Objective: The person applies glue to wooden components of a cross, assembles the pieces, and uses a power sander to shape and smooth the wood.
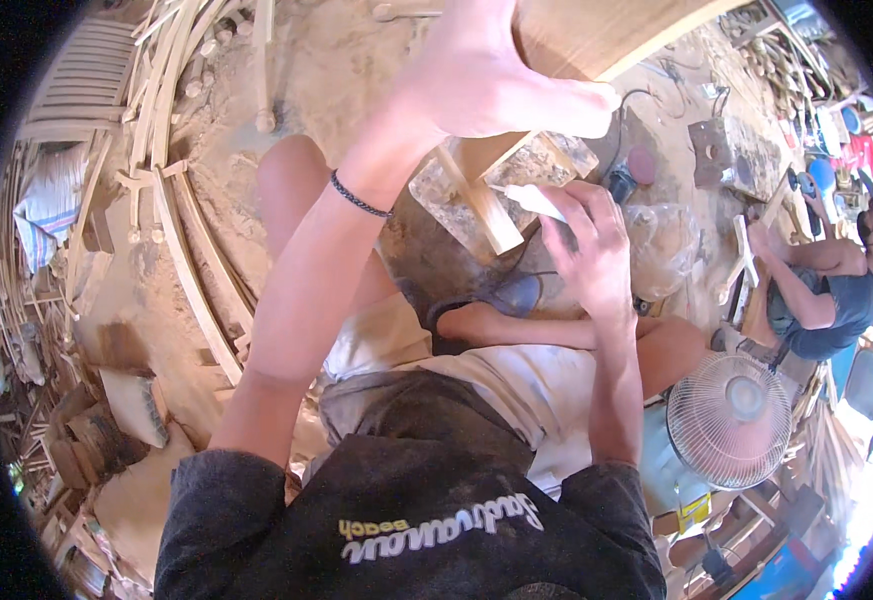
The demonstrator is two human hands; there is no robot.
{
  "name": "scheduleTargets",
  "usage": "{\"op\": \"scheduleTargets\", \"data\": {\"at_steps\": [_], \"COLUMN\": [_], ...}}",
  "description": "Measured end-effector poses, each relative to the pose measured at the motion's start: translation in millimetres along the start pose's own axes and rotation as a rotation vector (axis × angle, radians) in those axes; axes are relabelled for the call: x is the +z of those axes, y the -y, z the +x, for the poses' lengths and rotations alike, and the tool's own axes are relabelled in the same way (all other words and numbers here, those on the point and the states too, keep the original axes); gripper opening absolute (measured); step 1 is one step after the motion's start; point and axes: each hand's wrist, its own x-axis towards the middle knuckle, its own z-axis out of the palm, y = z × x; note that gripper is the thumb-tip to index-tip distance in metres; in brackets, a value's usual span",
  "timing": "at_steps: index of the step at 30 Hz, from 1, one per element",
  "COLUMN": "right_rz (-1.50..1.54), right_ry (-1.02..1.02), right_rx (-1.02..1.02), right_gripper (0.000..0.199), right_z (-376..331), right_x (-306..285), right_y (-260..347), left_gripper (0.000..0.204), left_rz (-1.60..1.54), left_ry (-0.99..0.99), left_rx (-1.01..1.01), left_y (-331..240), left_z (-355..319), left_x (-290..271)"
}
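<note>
1. Left hand (481, 70): raised at the top centre, fingers spread and gripping the edge of a large wooden board (596, 30); thumb lies along the board's lower edge. A dark cord bracelet (360, 197) sits on the wrist.
2. Right hand (588, 250): fingers curled shut around a small white tool or nozzle (534, 198), its tip pointing left toward a pale wooden slat (481, 205).
3. Wooden slat: lies tilted across a rough stone block (456, 200), directly below the board and just beside the right hand.
4. Open room: sandy floor (336, 70) bare above the left knee; closed in on the left by a row of curved wooden strips (171, 190) and stacked offcuts.
5. Right side: crumpled clear plastic bag (661, 245) touching the right hand's far side; white fan (729, 420) near the lower right edge.
6. Another person (826, 290), seated at the right rim, well apart, handling wood.
7. Small yellow label (694, 512) below the fan; print too small to tell.
</note>
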Motion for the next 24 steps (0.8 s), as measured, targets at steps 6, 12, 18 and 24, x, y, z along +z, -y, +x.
{"op": "scheduleTargets", "data": {"at_steps": [6,12,18,24], "right_rz": [-0.042,-0.061,-0.083,-0.09], "right_ry": [0.042,0.037,0.058,0.069], "right_rx": [-0.043,-0.049,-0.059,-0.083], "right_gripper": [0.042,0.044,0.046,0.047], "right_z": [7.9,7.4,6.7,9.9], "right_x": [-2.0,0.0,-1.9,-4.3], "right_y": [6.6,8.0,6.4,6.0], "left_gripper": [0.044,0.04,0.039,0.04], "left_rz": [0.093,-0.046,-0.02,-0.044], "left_ry": [0.063,0.038,0.062,0.052], "left_rx": [0.013,-0.044,0.053,0.045], "left_y": [-16.9,-14.1,-8.4,-7.0], "left_z": [-0.4,-3.0,0.8,1.1], "left_x": [-3.2,2.9,2.7,4.3]}}
